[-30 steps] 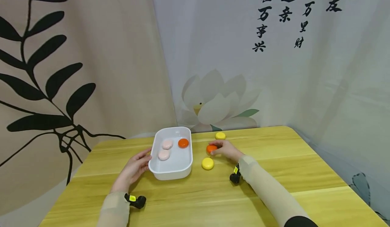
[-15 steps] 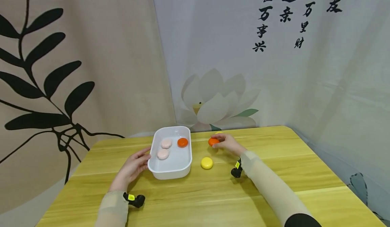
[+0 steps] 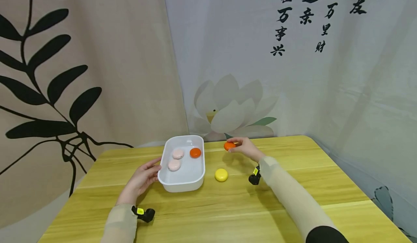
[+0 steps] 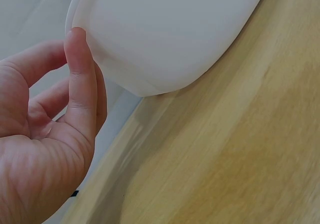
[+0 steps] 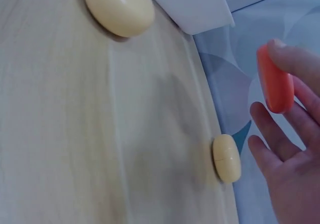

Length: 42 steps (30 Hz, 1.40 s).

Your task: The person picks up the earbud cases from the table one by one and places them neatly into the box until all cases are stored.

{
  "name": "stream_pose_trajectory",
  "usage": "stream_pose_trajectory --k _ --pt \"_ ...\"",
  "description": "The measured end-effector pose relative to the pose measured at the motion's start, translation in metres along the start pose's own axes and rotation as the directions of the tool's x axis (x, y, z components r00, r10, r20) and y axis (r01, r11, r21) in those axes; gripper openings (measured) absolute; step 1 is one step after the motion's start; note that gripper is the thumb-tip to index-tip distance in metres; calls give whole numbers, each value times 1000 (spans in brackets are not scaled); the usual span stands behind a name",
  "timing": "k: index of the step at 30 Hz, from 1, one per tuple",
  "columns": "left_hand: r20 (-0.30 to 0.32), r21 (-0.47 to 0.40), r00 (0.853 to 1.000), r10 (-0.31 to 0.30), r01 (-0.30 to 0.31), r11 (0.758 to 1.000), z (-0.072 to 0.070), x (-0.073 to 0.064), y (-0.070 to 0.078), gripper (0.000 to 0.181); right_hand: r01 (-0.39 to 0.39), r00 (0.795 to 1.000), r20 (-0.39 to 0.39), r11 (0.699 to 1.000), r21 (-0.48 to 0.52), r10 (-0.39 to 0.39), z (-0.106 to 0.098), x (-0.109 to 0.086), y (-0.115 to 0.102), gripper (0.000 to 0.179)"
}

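My right hand (image 3: 245,147) pinches a glossy orange rounded disc (image 3: 229,146) above the far edge of the table. In the right wrist view, the thumb and a finger hold this disc (image 5: 275,79) on edge, with other fingers spread below. A yellow disc (image 5: 227,158) with a seam round its side lies under the hand; it is hidden in the head view. My left hand (image 3: 143,177) touches the left wall of a white plastic box (image 3: 187,187), fingertips right at the rim. Inside the box lie another orange disc (image 3: 195,153) and several pale pink ones (image 3: 174,165).
A second yellow disc (image 3: 221,175) lies on the wooden table (image 3: 202,217), just right of the box. Behind the table's far edge hangs a printed curtain (image 3: 130,72) with a lotus, leaves and characters.
My right hand has lifted the orange disc off the table and carried it toward the far edge, over the far yellow disc. My left hand stays at the box.
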State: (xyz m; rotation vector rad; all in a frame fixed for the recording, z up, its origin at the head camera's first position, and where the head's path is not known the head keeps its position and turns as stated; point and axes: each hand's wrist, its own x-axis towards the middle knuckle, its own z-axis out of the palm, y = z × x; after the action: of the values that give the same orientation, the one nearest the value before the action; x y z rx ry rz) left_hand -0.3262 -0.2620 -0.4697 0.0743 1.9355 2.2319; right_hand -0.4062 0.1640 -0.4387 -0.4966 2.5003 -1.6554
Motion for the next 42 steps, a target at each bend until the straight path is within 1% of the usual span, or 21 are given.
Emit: stream_pose_trajectory --k 4,11,16,24,30,36,42 --pt "-1 -5 1000 -13 13 1000 1 1 1 60 -3 1000 3 1000 -24 3 -4 0 -6 48" --pt "4 -4 1000 -24 24 1000 1 1 2 62 -7 1000 11 1000 -5 7 -11 2 -18 52" --pt "7 -8 1000 -21 21 1000 1 2 3 62 -10 1000 16 1000 -13 10 -15 6 -24 50" --pt "7 -9 1000 -24 24 1000 2 2 5 62 11 1000 4 1000 -23 -11 -21 10 -31 50" --pt "14 -7 1000 -17 17 1000 3 4 5 61 19 1000 5 998 -58 -18 -25 7 -38 52" --pt "21 -13 1000 -20 20 1000 2 3 4 62 18 1000 18 999 -48 -17 -27 6 -43 51" --pt "20 -16 1000 -24 24 1000 2 0 2 62 19 1000 24 998 -51 -18 -29 5 -45 54"
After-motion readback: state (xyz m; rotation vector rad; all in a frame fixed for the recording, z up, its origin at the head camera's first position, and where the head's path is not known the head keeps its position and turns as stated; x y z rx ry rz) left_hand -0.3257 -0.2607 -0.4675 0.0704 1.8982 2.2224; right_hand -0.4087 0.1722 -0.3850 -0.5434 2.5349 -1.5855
